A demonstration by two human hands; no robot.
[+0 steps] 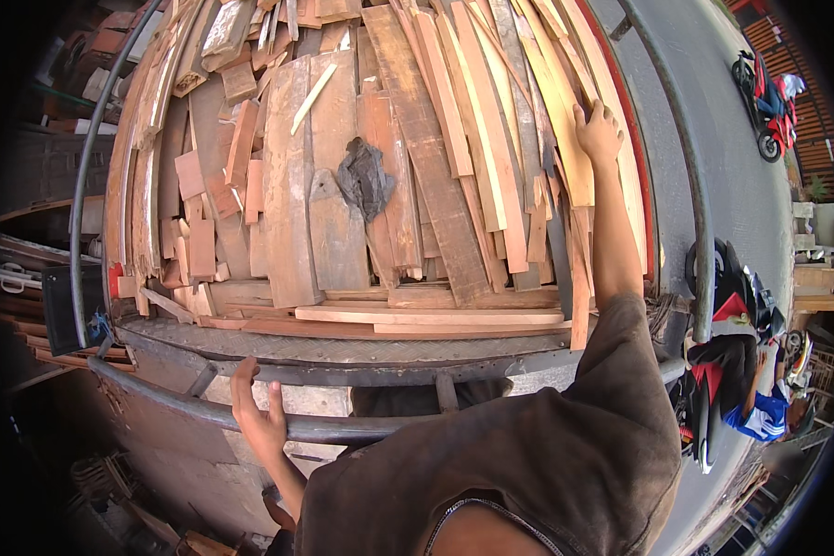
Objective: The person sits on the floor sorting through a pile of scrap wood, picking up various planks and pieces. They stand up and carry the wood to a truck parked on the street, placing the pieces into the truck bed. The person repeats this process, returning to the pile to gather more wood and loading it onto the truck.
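My right hand (599,134) reaches far forward along the right side of a load of loose wood, its slightly bent, parted fingers resting on a long pale yellow plank (570,176). My left hand (259,412) is low at the near side, fingers apart and holding nothing, at the dark metal rail (343,426); whether it touches the rail is unclear. Between and beyond my hands lie rough boards (435,204), short reddish offcuts (195,250) and a crumpled dark sheet (366,176).
A metal side rail (676,93) runs along the load's right. Beside it is a grey road (741,204) with a parked red motorbike (774,111). A person (751,398) in blue sits by another motorbike at lower right. Dark clutter (37,306) lies to the left.
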